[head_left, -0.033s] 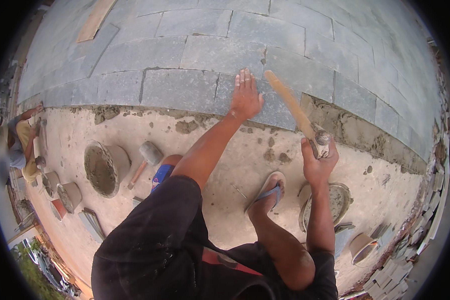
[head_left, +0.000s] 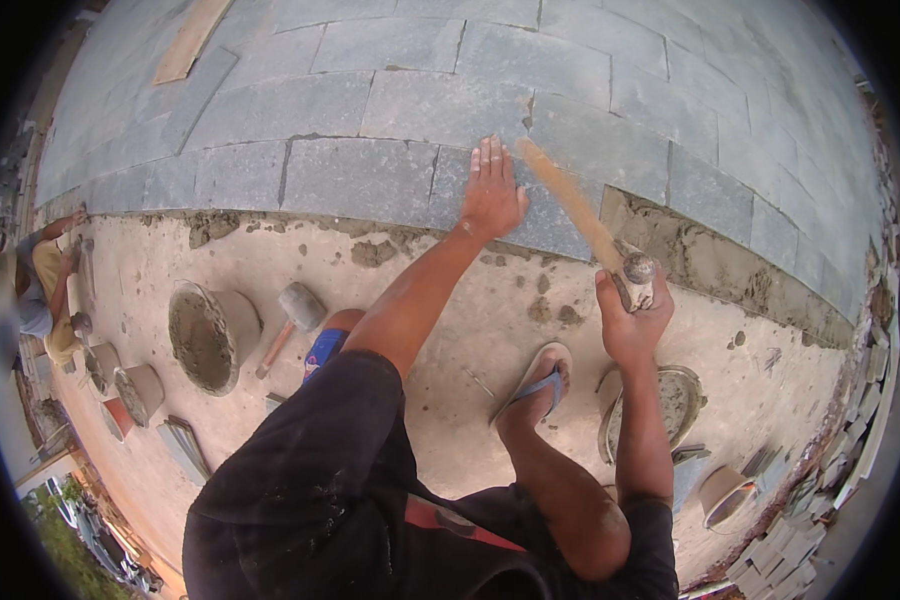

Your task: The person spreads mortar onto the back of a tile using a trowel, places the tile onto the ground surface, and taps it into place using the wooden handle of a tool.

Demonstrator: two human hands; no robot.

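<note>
My left hand [head_left: 492, 196] lies flat on a grey stone slab [head_left: 560, 222] at the edge of the paving, fingers stretched forward. To its right, my right hand [head_left: 634, 328] is closed round the handle of what looks like a trowel [head_left: 573, 204]. The tool's long, narrow tan blade slants forward and left over the slab, and the round end of its handle faces up. I cannot tell whether the blade touches the stone. Right of the slab is a strip of wet mortar [head_left: 715, 258].
A mortar bucket [head_left: 238, 318] and a mallet [head_left: 301, 306] stand left of my legs. Near my right forearm is a mortar tub [head_left: 678, 400], with another bucket [head_left: 727, 497] beyond. A wooden board [head_left: 192, 40] lies far left on the paving. A person [head_left: 48, 285] works at the left.
The trowel and my right hand have shifted slightly left, bringing the blade's tip closer to my left hand. My left hand stays put on the slab.
</note>
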